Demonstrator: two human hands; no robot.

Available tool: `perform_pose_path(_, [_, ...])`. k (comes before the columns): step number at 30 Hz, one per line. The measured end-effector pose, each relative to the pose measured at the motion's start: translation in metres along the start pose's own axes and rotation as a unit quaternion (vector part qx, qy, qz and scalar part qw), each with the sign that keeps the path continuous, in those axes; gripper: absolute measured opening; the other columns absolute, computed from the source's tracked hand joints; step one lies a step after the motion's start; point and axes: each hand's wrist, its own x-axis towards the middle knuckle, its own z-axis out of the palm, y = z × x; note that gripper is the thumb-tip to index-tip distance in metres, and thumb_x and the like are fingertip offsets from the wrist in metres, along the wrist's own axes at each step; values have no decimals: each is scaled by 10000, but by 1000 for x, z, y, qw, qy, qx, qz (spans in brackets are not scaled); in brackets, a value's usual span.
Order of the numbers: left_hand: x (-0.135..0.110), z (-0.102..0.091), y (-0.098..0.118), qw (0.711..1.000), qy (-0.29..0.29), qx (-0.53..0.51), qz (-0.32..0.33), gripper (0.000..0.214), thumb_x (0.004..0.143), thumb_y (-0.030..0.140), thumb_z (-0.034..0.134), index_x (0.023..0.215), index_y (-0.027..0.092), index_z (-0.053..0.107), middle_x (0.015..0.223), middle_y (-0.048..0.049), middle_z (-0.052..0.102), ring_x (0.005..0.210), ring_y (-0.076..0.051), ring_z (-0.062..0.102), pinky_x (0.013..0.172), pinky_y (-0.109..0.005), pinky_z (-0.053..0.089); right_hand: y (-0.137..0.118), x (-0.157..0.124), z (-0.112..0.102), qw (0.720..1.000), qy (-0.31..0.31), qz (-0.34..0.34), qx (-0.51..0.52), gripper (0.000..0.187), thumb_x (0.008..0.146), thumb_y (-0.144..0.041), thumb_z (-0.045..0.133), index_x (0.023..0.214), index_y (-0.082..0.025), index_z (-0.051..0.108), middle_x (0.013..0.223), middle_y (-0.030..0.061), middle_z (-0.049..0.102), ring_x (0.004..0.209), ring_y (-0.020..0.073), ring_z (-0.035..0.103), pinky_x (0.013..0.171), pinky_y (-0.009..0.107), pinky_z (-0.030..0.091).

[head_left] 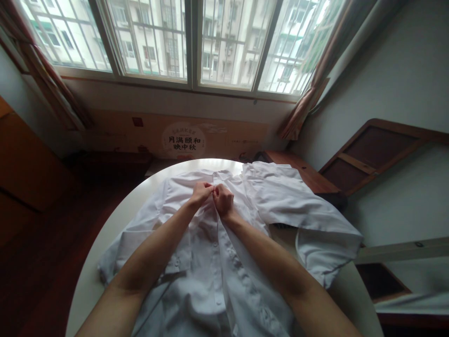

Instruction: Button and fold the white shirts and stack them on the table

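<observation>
A white button-up shirt [196,281] lies spread front side up on a round pale table [86,281], its collar towards the window. Both of my hands meet at the upper part of the button placket, just below the collar. My left hand [202,193] pinches the placket edge with thumb and finger. Close against it, my right hand [223,199] is closed on the cloth from the other side. Any button between the fingertips is hidden. Lower down, several small buttons show along the placket.
More folded white clothing [280,187] lies at the table's right side, overlapping the shirt. Behind the table stand a reddish wooden cabinet [280,161] and a printed cardboard panel [217,135] under the barred window. A wooden frame [375,140] leans at the right wall.
</observation>
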Motion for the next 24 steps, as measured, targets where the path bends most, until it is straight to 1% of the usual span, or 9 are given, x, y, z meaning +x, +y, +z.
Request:
perform_pose_path(6, [1, -1, -4, 999, 41, 29, 15, 62, 681, 176, 645, 707, 122, 663, 718, -46, 669, 668, -137, 602, 629, -221, 461, -4, 0, 0, 1000, -4, 2, 23, 104, 842, -166, 463, 792, -201, 547, 763, 34, 614, 743, 170, 563, 729, 259, 401])
perform_pose_path(11, [-1, 1, -5, 995, 56, 59, 58, 90, 711, 145, 602, 781, 129, 656, 769, -49, 676, 698, -144, 619, 659, -227, 473, -4, 9, -7, 983, 20, 135, 125, 81, 740, -221, 577, 730, -214, 497, 661, -21, 561, 630, 146, 541, 654, 258, 435])
perform_pose_path(13, [-2, 0, -6, 993, 45, 70, 89, 155, 728, 141, 588, 874, 136, 639, 778, -39, 669, 689, -139, 616, 656, -227, 472, 2, 19, -12, 954, -9, 206, 218, 162, 677, -205, 627, 687, -213, 465, 623, -35, 542, 612, 138, 551, 625, 252, 459])
perform_pose_path(15, [-1, -2, -7, 990, 15, 68, 126, 215, 748, 130, 564, 959, 146, 601, 788, -29, 659, 684, -133, 610, 651, -223, 471, 8, 30, -16, 900, -79, 276, 327, 212, 632, -134, 637, 656, -207, 440, 589, -40, 535, 603, 133, 574, 610, 247, 489])
perform_pose_path(17, [1, -4, -7, 985, -23, 79, 152, 216, 759, 115, 549, 971, 151, 573, 801, -27, 652, 692, -133, 609, 653, -223, 473, 14, 41, -18, 851, -142, 319, 392, 227, 605, -60, 624, 641, -195, 446, 573, -31, 551, 597, 132, 595, 606, 249, 514])
perform_pose_path(18, [2, -5, -6, 982, -33, 99, 157, 199, 761, 113, 554, 955, 153, 569, 807, -30, 651, 703, -137, 611, 663, -226, 475, 15, 45, -19, 841, -159, 328, 400, 225, 598, -39, 623, 639, -187, 458, 573, -23, 562, 598, 135, 602, 607, 252, 522])
perform_pose_path(21, [3, -10, 3, 964, -19, 216, 155, 184, 794, 141, 561, 976, 165, 575, 844, -46, 662, 780, -166, 627, 740, -253, 472, 14, 48, -22, 851, -144, 331, 382, 192, 618, -55, 638, 714, -171, 519, 621, -9, 593, 650, 147, 619, 650, 273, 532])
perform_pose_path(23, [-6, -15, 10, 939, 5, 304, 158, 204, 845, 193, 532, 1042, 172, 580, 926, -75, 670, 884, -196, 626, 827, -286, 454, 13, 38, -30, 899, -125, 280, 313, 189, 662, -118, 653, 819, -170, 563, 745, 20, 638, 768, 172, 634, 752, 314, 522])
perform_pose_path(24, [-14, -18, 13, 924, 8, 344, 165, 220, 866, 221, 512, 1068, 171, 584, 985, -93, 665, 948, -212, 614, 878, -305, 436, 13, 29, -36, 933, -125, 222, 255, 206, 691, -162, 656, 885, -171, 585, 858, 49, 659, 867, 193, 631, 826, 343, 499])
